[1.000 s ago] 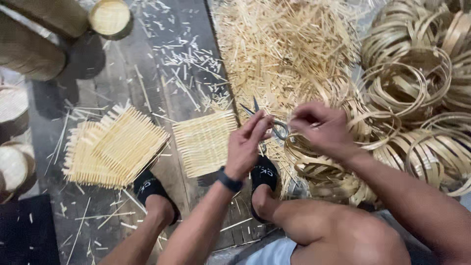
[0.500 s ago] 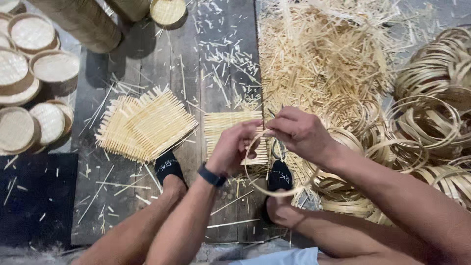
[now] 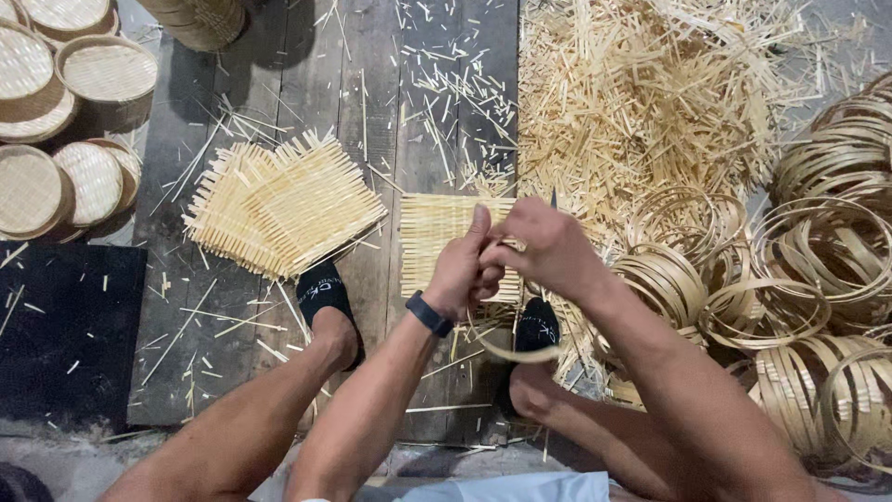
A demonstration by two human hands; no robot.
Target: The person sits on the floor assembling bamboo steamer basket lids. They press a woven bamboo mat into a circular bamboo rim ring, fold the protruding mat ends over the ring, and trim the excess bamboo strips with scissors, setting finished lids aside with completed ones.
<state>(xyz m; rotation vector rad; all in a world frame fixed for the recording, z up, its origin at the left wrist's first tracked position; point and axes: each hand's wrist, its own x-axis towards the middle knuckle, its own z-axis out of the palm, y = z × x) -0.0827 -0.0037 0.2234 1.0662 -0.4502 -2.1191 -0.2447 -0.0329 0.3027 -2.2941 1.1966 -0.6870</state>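
While the person sits over a dark plank floor [image 3: 279, 112], the lines below tell what shows.

Left hand: the left hand [image 3: 462, 265] is curled, its fingers closed on a thin bamboo strip hoop [image 3: 509, 346], thumb pointing up; a dark wristband [image 3: 428, 313] sits on the wrist.
Right hand: the right hand [image 3: 548, 246] touches the left, its fingers folded around the same hoop's upper part.
Hoop: the bamboo strip hoop hangs in a loop below both hands, above the right foot.
Blade: a thin dark tip [image 3: 554, 197] sticks up just behind the right hand; what it belongs to cannot be told.
Mat under hands: a small woven bamboo mat [image 3: 437, 232] lies flat on the floor, partly hidden by the hands.
Mat stack: fanned woven squares [image 3: 279, 204] lie left of it, touching the left foot's black sock [image 3: 323, 293].
Scraps: a heap of bamboo offcuts [image 3: 641, 102] spreads beyond the hands.
Rings: many bamboo rings [image 3: 818, 242] pile up at the right.
Baskets: round woven trays [image 3: 65, 121] stand stacked at the far left.
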